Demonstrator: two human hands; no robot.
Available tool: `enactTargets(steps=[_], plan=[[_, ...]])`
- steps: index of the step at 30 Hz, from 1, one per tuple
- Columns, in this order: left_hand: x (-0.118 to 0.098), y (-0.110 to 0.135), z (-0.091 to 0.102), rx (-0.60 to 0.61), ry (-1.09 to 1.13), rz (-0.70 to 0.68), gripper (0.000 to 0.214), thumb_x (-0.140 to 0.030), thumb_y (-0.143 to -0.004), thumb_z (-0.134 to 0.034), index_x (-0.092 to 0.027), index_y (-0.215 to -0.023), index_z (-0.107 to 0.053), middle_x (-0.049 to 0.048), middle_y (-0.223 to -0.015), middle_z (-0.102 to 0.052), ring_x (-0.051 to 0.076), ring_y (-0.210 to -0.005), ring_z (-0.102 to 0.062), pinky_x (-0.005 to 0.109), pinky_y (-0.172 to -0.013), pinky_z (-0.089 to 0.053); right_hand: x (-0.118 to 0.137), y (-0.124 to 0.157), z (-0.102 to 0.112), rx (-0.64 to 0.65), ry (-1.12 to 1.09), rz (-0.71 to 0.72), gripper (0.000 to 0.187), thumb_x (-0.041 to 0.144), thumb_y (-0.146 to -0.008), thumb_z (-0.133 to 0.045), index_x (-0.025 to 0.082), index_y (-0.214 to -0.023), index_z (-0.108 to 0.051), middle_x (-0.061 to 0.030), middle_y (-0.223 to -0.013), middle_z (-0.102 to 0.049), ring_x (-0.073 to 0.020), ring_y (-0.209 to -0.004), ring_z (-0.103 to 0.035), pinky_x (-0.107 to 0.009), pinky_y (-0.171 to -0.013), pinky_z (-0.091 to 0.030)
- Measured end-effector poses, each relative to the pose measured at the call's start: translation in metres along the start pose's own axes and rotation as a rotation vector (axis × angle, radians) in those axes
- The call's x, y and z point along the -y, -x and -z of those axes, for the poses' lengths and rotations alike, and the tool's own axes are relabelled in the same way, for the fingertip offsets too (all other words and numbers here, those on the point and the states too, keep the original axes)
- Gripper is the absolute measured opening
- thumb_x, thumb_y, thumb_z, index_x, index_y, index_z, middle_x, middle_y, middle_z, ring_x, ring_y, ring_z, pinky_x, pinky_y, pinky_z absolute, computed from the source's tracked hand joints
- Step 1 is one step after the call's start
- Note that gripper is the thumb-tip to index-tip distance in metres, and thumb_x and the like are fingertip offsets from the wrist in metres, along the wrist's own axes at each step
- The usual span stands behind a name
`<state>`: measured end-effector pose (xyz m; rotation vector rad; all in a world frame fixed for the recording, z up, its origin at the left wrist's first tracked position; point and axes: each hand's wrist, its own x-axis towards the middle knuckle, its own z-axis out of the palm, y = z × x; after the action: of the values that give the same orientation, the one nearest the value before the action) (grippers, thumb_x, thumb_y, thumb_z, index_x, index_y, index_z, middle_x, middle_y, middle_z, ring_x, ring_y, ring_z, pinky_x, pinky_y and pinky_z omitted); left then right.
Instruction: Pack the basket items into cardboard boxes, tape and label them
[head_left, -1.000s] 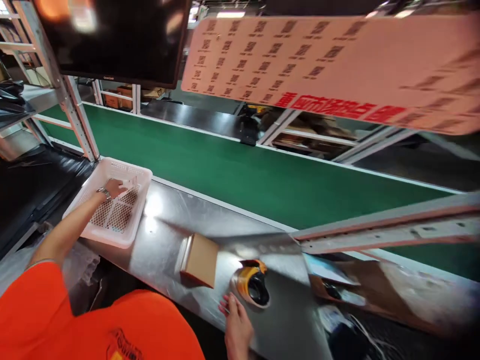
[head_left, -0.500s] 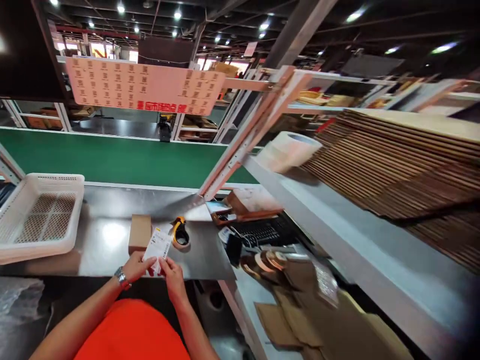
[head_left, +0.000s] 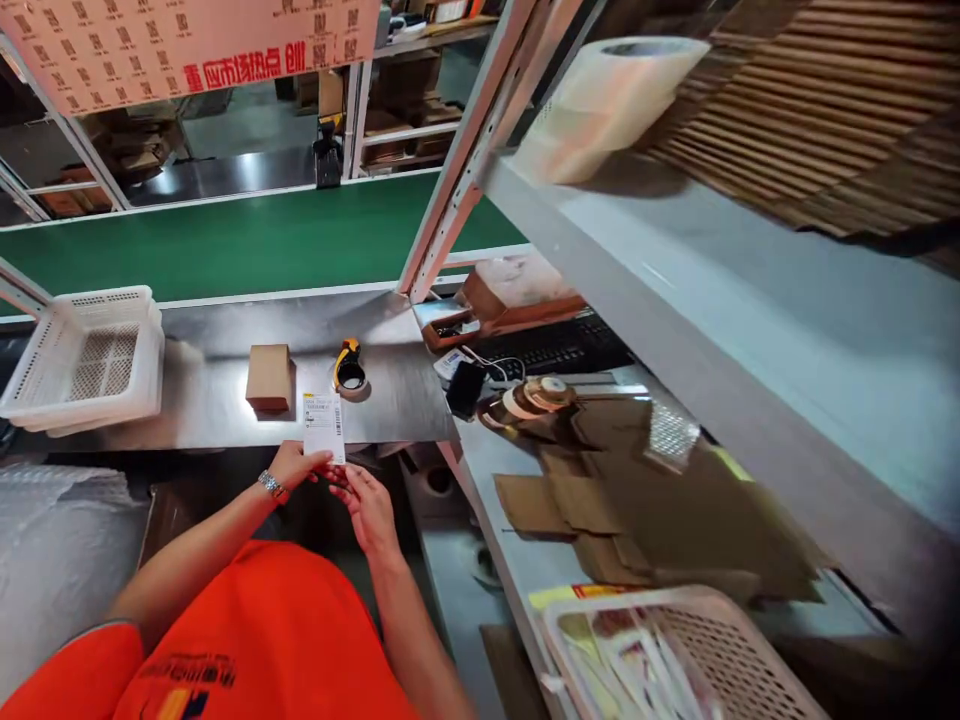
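Note:
Between my two hands is a white shipping label (head_left: 324,425) with printed text and a barcode. My left hand (head_left: 298,463), with a metal watch at the wrist, pinches its lower left corner. At the label's lower right edge, the fingertips of my right hand (head_left: 367,505) close on it too. Beyond the label, a small brown cardboard box (head_left: 268,377) stands on the metal table (head_left: 202,400). A yellow and black tape dispenser (head_left: 349,368) sits to the right of the box, apart from both hands.
White plastic baskets (head_left: 142,375) stand at the table's left end. Behind runs a green conveyor belt (head_left: 300,240). To the right are a keyboard (head_left: 555,342), flat cardboard pieces (head_left: 637,490) and a basket of packets (head_left: 720,640). A shelf (head_left: 675,290) holds tape rolls (head_left: 600,110) and stacked cardboard.
The view has tipped downward, bringing the right-hand basket into sight. My hands have drawn the label back from the box, and it now faces up more squarely.

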<state>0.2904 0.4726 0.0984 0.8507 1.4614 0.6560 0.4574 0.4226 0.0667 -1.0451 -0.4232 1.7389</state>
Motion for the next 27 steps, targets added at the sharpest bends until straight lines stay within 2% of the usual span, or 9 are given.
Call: enactTargets(steps=[5, 15, 21, 22, 24, 26, 27], plan=[[0.002, 0.008, -0.008, -0.029, 0.029, 0.059, 0.024, -0.035, -0.081, -0.096, -0.014, -0.086, -0.084, 0.0133, -0.089, -0.087, 0.024, -0.078, -0.083, 0.026, -0.059, -0.057, -0.003, 0.006, 0.007, -0.054, 0.012, 0.013, 0.051, 0.063, -0.069, -0.102, 0.021, -0.094, -0.086, -0.0101, -0.097, -0.089, -0.0248, -0.091, -0.083, -0.031, -0.07, -0.066], [0.011, 0.015, -0.009, -0.042, 0.064, 0.07, 0.037, -0.042, -0.074, -0.1, -0.012, -0.084, -0.082, 0.0127, -0.083, -0.085, 0.023, -0.073, -0.081, 0.026, -0.058, -0.055, -0.007, 0.006, 0.012, -0.049, 0.115, 0.016, 0.05, 0.061, -0.069, -0.102, 0.02, -0.094, -0.088, -0.0103, -0.093, -0.088, -0.0258, -0.086, -0.083, -0.032, -0.068, -0.064], [0.021, 0.018, -0.012, -0.023, 0.046, 0.08, 0.035, -0.043, -0.08, -0.095, -0.012, -0.086, -0.08, 0.0134, -0.085, -0.084, 0.024, -0.078, -0.081, 0.03, -0.065, -0.059, -0.012, 0.004, 0.013, -0.101, 0.108, 0.023, 0.05, 0.06, -0.062, -0.104, 0.019, -0.086, -0.089, -0.0085, -0.083, -0.087, -0.0222, -0.075, -0.08, -0.031, -0.064, -0.061], [0.023, 0.019, -0.013, -0.037, 0.0, 0.048, 0.033, -0.041, -0.081, -0.095, -0.012, -0.091, -0.081, 0.0142, -0.091, -0.085, 0.026, -0.084, -0.082, 0.032, -0.071, -0.062, -0.013, 0.004, 0.014, -0.117, 0.106, 0.023, 0.051, 0.06, -0.06, -0.105, 0.019, -0.085, -0.089, -0.008, -0.081, -0.086, -0.0216, -0.073, -0.078, -0.031, -0.063, -0.061], [0.026, 0.023, -0.015, -0.144, -0.136, -0.088, 0.038, -0.033, -0.078, -0.095, -0.015, -0.109, -0.083, 0.0153, -0.112, -0.086, 0.031, -0.106, -0.082, 0.039, -0.09, -0.066, -0.016, 0.003, 0.015, -0.153, 0.113, 0.03, 0.051, 0.06, -0.058, -0.105, 0.019, -0.082, -0.089, -0.0075, -0.08, -0.086, -0.0206, -0.07, -0.076, -0.031, -0.062, -0.061], [0.028, 0.029, -0.016, -0.261, -0.286, -0.285, 0.05, -0.028, -0.078, -0.093, -0.018, -0.125, -0.082, 0.016, -0.135, -0.081, 0.034, -0.13, -0.074, 0.046, -0.111, -0.062, -0.018, 0.003, 0.017, -0.179, 0.135, 0.048, 0.049, 0.06, -0.059, -0.103, 0.019, -0.081, -0.089, -0.0072, -0.079, -0.085, -0.0201, -0.069, -0.075, -0.032, -0.062, -0.061], [0.028, 0.033, -0.017, -0.267, -0.35, -0.372, 0.048, -0.028, -0.08, -0.091, -0.019, -0.126, -0.082, 0.0162, -0.14, -0.079, 0.033, -0.136, -0.072, 0.047, -0.117, -0.059, -0.019, 0.003, 0.017, -0.185, 0.156, 0.062, 0.048, 0.06, -0.061, -0.102, 0.019, -0.081, -0.089, -0.0068, -0.079, -0.085, -0.0201, -0.069, -0.074, -0.032, -0.062, -0.06]])
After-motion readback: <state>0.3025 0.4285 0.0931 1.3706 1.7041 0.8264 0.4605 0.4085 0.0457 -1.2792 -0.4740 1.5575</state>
